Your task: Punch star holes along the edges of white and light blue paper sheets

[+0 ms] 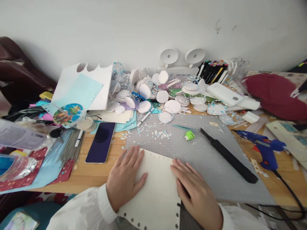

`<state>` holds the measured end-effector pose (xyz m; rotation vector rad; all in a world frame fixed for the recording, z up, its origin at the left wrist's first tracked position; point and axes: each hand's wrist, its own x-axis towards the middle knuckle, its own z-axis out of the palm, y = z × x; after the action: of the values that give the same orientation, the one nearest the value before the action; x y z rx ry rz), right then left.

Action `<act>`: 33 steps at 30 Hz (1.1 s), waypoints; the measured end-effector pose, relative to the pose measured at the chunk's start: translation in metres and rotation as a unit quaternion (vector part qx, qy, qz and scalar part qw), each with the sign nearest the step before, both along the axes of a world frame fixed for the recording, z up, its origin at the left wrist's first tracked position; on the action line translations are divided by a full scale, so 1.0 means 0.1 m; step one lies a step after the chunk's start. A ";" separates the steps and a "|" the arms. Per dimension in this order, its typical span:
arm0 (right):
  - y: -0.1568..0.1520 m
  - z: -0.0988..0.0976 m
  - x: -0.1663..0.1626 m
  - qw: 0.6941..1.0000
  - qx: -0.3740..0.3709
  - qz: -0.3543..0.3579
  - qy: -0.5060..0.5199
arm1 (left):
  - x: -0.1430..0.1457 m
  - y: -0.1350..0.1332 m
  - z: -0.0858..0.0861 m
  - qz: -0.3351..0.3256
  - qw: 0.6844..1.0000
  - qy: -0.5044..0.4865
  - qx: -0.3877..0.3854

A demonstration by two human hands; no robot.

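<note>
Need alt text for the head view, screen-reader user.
A person's left hand and right hand rest at opposite sides of a cream sheet with flower-shaped holes along its lower edge. Beyond it lie small paper scraps and a heap of white discs. A phone lies to the left, a blue glue gun to the right.

Craft desk (pixel 79 177) with glue gun (pixel 266 146)

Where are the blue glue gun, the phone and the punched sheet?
Blue glue gun (pixel 266 145): head view, on its body.
Phone (pixel 100 143): head view, on its dark screen.
Punched sheet (pixel 157 188): head view, on its blank middle.
</note>
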<state>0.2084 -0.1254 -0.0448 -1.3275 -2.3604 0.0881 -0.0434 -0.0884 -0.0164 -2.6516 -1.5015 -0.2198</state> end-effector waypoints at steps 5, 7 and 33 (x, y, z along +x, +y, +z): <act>0.03 0.00 0.02 1.000 0.000 -0.001 0.008 | 0.04 -0.05 0.01 0.014 1.000 0.006 -0.011; 0.03 -0.01 0.02 1.000 0.006 0.001 0.007 | 0.11 -0.11 0.03 0.045 0.999 0.006 -0.003; 0.60 -0.01 1.16 0.934 0.080 -0.327 -0.118 | 1.03 -0.24 0.05 0.064 0.997 -0.023 -0.031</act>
<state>0.3248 -0.0652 -0.0454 -2.0465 -1.9167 -0.4750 0.0591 -0.1119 -0.0119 -2.5997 -1.7126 -0.2301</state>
